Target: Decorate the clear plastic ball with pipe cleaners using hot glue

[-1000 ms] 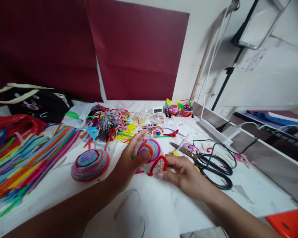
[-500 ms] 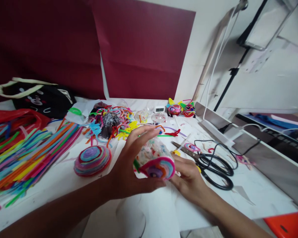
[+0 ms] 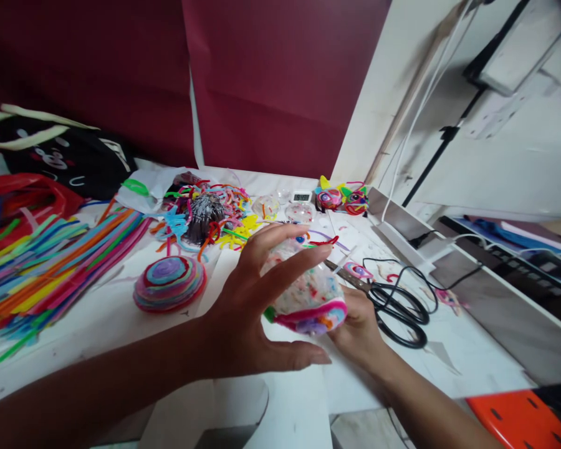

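Note:
Both my hands hold a clear plastic ball stuffed with coloured bits, with a pink and purple pipe-cleaner spiral along its lower edge. My left hand cups its near left side, fingers spread over the top and thumb stretched out below. My right hand grips it from the right and underneath, mostly hidden behind the ball. A finished coiled pipe-cleaner dome lies on the white table to the left.
Long pipe cleaners lie fanned at left by a red bag. A tangle of cut pieces sits behind. Black scissors and a cable lie right of my hands. A black tote and two small craft faces stand further back.
The ball has been turned so its spiral face went from the top toward the bottom. My left fingers have opened over it. The view shifted slightly down.

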Demonstrator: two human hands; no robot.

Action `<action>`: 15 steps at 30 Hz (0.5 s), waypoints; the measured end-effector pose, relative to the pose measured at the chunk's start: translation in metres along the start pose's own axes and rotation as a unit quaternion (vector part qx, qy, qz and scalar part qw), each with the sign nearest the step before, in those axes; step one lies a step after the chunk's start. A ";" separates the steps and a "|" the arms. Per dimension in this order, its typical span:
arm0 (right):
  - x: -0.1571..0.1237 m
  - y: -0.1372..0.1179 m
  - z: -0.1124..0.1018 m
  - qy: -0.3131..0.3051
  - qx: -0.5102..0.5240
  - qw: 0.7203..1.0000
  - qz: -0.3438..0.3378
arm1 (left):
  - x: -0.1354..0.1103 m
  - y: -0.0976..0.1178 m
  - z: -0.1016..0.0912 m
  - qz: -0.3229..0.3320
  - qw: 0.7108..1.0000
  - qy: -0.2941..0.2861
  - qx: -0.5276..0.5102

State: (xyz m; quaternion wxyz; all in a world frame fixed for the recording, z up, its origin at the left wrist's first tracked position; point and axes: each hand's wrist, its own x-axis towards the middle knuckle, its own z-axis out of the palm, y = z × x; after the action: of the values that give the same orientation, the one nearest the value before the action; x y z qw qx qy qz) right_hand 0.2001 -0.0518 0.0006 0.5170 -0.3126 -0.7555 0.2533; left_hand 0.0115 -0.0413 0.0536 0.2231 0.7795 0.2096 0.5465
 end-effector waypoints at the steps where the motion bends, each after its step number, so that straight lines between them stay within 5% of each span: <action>1: 0.001 0.000 -0.001 0.001 0.006 1.000 -0.002 | 0.000 0.001 0.000 -0.009 1.000 0.001 -0.005; 8: 0.009 -0.006 -0.011 -0.011 0.069 0.993 0.093 | 0.008 -0.002 -0.008 -0.166 0.970 0.016 -0.179; 15: 0.012 0.000 -0.027 -0.045 0.212 0.953 0.214 | 0.021 -0.025 -0.010 -0.340 0.865 0.043 -0.367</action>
State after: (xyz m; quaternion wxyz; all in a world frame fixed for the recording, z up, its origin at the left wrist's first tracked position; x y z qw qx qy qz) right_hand 0.2221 -0.0414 0.0175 0.4705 -0.3384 -0.6225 0.5260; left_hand 0.0068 -0.0079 0.0579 0.6560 0.4976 0.2549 0.5071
